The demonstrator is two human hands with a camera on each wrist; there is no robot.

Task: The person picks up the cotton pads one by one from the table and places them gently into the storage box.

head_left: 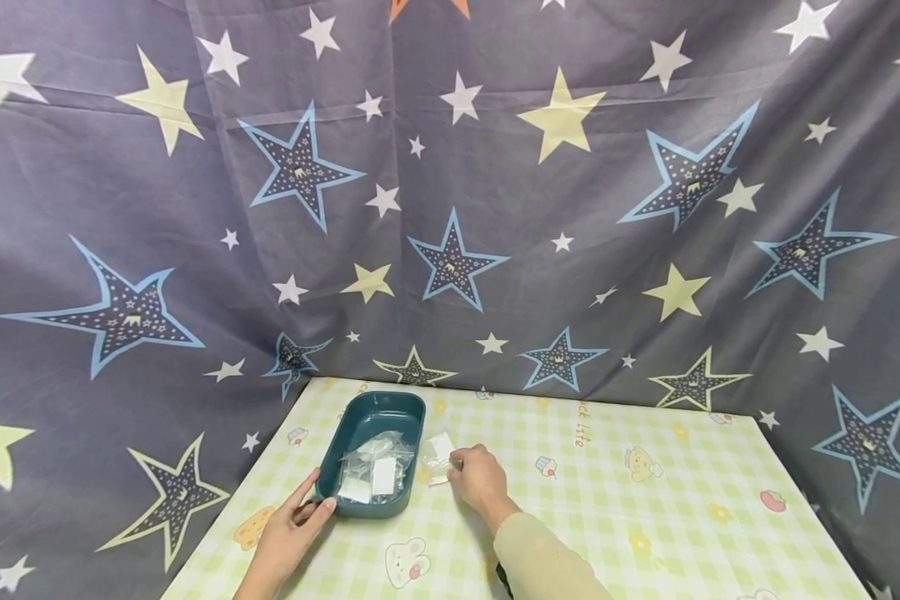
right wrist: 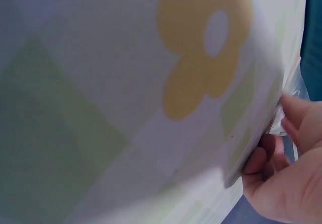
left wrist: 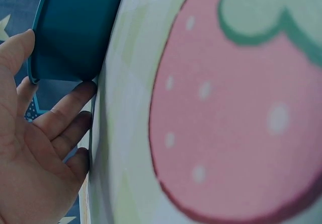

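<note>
A dark teal tub (head_left: 385, 402) with rounded corners stands on the table. Several small clear zip bags (head_left: 382, 467) with white labels lie in its near half. My left hand (head_left: 292, 529) holds the tub's near left corner, thumb and forefinger at the rim. In the left wrist view, the thumb (left wrist: 20, 48) is against the tub wall (left wrist: 75, 32) and the other fingers curl beside the table edge. To the right of the tub, my right hand (head_left: 482, 479) pinches the edge of another clear zip bag (head_left: 438, 450) with a white label; its contents are too small to tell.
A light green checked cloth (head_left: 607, 517) with cartoon prints covers the table. Behind and at both sides hangs a dark grey curtain (head_left: 495, 183) with stars, meeting the table's back edge just behind the tub.
</note>
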